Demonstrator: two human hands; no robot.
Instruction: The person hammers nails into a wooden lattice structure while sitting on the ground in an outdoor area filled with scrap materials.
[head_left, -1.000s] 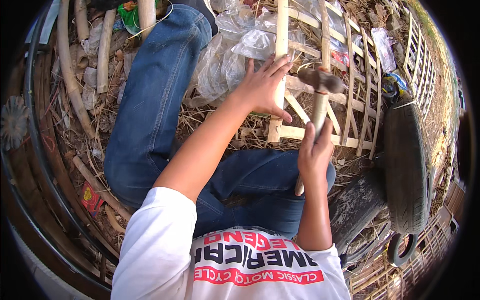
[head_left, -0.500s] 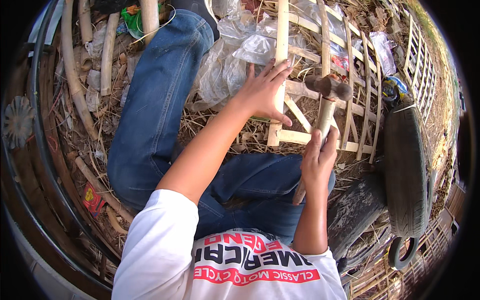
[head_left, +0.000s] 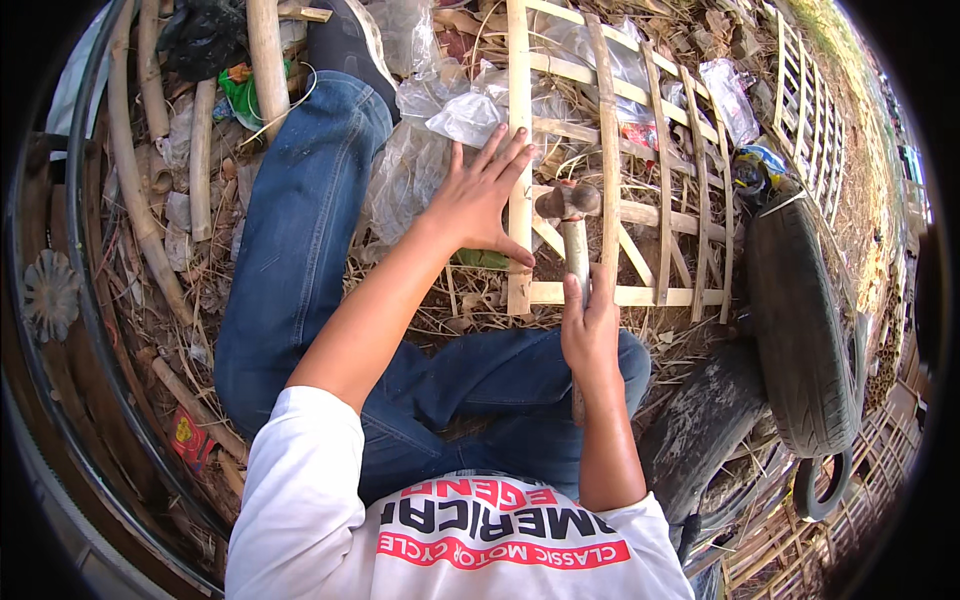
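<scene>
My right hand is closed round the wooden handle of a hammer. The hammer's rusty head is up, over the gap between the first two long strips of a bamboo lattice. My left hand is spread, its fingertips and thumb resting against the lattice's thick left-hand bamboo strip. Pale cross strips run rightward from that strip. The lower end of the hammer handle is partly hidden behind my right wrist.
Crumpled clear plastic and dry leaves lie left of the lattice. Two worn tyres stand at the right, with another lattice beyond. Bamboo poles and a black metal frame line the left side.
The hammer has moved left, from over the lattice's second long strip toward the thick left strip. My left hand stays spread on that strip. The whole view has shifted slightly.
</scene>
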